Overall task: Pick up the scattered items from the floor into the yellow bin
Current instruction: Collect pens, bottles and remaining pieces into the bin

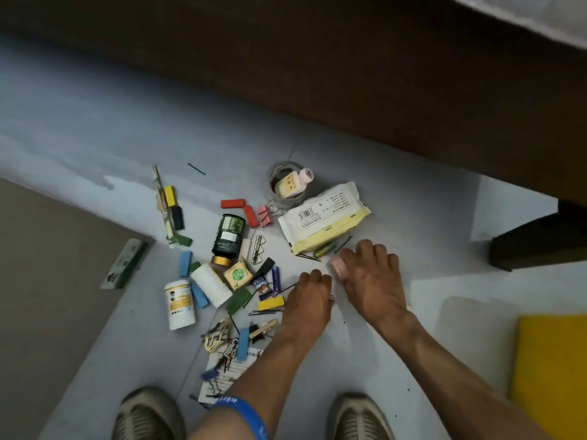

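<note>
Scattered items lie on the grey floor: a dark green bottle [229, 239], a white bottle [180, 303], a white roll [211, 284], a wipes pack [324, 217], a tape roll with a small bottle [290, 184], and coloured blocks, clips and hairpins. The yellow bin [552, 369] shows at the lower right edge. My right hand [370, 277] is closed around a small pink item [338, 267] just below the wipes pack. My left hand [309, 296] rests fingers-down on the floor beside it; what it holds, if anything, is hidden.
A dark wooden bed frame [349, 74] runs across the top, with a dark furniture leg [536, 242] at the right. My two shoes [149, 414] stand at the bottom edge. A green box [125, 263] lies at the left on brown flooring.
</note>
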The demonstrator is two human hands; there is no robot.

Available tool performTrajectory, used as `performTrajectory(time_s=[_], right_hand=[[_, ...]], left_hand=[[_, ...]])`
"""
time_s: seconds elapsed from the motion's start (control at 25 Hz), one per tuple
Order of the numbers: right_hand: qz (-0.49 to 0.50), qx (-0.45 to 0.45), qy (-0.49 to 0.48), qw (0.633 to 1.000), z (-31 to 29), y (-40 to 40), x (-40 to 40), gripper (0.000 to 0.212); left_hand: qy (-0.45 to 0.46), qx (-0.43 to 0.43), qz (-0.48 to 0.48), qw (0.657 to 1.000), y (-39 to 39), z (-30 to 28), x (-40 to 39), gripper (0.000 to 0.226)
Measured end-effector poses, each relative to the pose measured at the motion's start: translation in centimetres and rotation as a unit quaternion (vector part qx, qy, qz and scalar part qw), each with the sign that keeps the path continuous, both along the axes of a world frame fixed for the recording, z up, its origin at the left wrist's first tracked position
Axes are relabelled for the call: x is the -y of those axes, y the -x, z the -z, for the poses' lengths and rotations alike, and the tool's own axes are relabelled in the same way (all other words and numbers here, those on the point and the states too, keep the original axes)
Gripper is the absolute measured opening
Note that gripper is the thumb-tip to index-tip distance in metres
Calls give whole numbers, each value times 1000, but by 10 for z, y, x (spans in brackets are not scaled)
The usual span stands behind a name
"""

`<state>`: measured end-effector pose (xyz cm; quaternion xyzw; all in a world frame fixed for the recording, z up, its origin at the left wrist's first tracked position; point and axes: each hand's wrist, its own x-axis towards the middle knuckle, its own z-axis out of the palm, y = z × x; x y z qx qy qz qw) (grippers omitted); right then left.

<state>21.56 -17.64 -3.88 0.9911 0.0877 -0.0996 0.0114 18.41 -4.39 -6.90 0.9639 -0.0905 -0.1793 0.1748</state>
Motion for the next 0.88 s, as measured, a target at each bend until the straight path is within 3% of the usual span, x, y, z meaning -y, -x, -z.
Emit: performTrajectory(time_s=[0.08,0.16,0.2,0.28,0.32,0.4,0.48,0.56,0.68,0.8,0.88], right_hand=[[19,-55,-10,998,4,-3,1,47],[88,-115,-91,985,6,2,1,54],[142,-140,-161,967,6,7,1,54],[234,-175,-283,914,6,23,-7,52],[252,-179,-312,898,7,29,-12,51],[219,-145,-295,919,7,41,-29,49],[123,-46,-240,962,7,50,-44,51],[-14,1,-221,975,2,57,-64,58],[-168,-42,-120,977,13,62,-101,89],[-172,-117,-66,976,31,49,-129,104],[-136,-140,-83,977,37,38,-138,101]], left_hand=[[41,-10,-27,999,3,-3,-6,18],[139,-65,-151,976,7,-10,-15,13],[217,-109,-261,934,8,-14,-21,17],[379,-186,-474,773,14,-25,-37,36],[440,-204,-534,692,19,-29,-47,44],[527,-221,-576,584,32,-40,-70,52],[593,-225,-573,519,45,-49,-88,56],[616,-207,-582,490,59,-51,-107,45],[573,-160,-622,509,78,-47,-129,19],[508,-137,-652,546,88,-37,-144,11],[499,-136,-668,535,89,-32,-149,12]])
